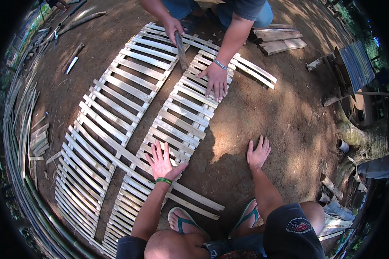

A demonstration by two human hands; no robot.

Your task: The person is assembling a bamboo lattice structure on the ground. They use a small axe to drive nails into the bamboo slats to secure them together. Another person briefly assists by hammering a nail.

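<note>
Left hand (165, 166): fingers splayed, palm down over narrow slatted panel (181, 124), mid-length; nothing clamped. Pressing or just above: can't tell.
Right hand (258, 154): fingers slightly apart, nothing gripped, over soil (229, 183) right of narrow slatted panel, well apart from it.
Narrow slatted panel: flat on soil; wide slatted panel (134, 78) runs alongside, to its left.
Cross strips: near strip (199, 199) and far strip (257, 71) both stick out right of narrow slatted panel.
Co-worker: one hand (173, 28) grips dark flat tool (180, 51) by narrow slatted panel's far end; other hand (217, 80) lies on slats there.
Bracing: I'd load the palm over a lengthwise rail, not mid-slat; thin slats probably flex.
Clearance: fingers best well away from tool end.
</note>
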